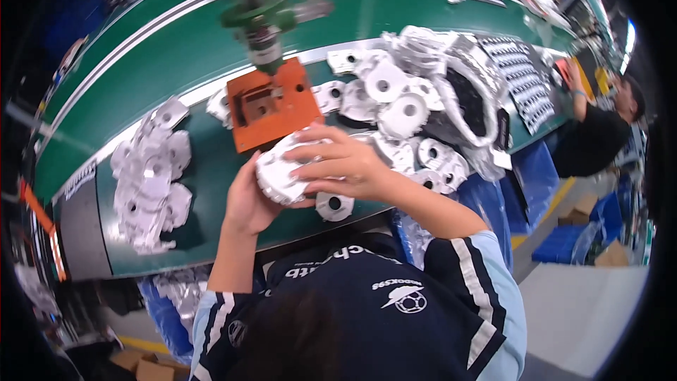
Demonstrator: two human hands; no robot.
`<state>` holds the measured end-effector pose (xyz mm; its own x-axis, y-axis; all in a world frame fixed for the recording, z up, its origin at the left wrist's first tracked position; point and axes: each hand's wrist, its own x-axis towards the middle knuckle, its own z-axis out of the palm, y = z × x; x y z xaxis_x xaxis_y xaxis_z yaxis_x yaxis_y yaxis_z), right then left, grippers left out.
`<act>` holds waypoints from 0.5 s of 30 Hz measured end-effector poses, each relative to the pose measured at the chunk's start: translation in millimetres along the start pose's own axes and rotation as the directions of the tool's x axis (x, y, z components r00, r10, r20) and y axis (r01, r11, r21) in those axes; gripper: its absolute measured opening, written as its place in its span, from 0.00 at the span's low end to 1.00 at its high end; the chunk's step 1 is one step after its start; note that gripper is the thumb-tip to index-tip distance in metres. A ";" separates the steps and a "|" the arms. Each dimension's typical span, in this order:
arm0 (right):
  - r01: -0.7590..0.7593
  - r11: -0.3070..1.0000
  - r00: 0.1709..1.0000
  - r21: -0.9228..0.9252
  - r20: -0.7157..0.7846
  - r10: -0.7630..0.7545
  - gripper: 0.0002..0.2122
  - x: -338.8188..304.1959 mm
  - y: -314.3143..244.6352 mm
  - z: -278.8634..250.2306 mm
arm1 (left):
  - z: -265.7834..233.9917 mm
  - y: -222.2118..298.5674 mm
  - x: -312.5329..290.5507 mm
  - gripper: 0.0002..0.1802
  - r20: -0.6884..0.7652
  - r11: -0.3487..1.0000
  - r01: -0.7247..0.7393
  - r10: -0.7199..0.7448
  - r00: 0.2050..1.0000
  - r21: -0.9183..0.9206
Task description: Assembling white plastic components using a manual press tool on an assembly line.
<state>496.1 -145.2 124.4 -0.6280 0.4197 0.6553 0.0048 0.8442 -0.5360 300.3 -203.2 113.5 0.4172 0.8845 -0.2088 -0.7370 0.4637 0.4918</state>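
Note:
A white molded plastic part [278, 173] is held between my two hands in front of the orange fixture block [275, 116]. My left hand [250, 197] cups it from the left and below. Across its top and right side lie the fingers of my right hand [345, 166]. Above the fixture hangs a vertical press tool [264, 42] with a green collar. Similar white parts [402, 113] with round holes are heaped to the right of the fixture, and a second pile [151, 176] rests at the left. One loose white part [334, 206] lies just below my right hand.
The green bench [211, 219] runs across in front of me, with a green conveyor [176, 42] behind. A plastic-lined opening [469, 102] sits right of the heap, beside a patterned black-and-white tray [518, 77]. A co-worker [596, 134] stands at far right near blue bins [578, 236].

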 end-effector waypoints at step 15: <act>-0.257 0.927 0.964 0.274 0.004 0.267 0.08 -20.5 0.3 -4.8 | -12.7 -11.3 10.2 0.30 -0.059 0.999 0.037 -0.038 0.998 -0.024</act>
<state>512.8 -152.0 113.4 -0.6069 0.6284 0.4867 -0.0472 0.5827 -0.8113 306.1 -198.7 95.1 0.4130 0.8677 -0.2767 -0.7336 0.4970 0.4635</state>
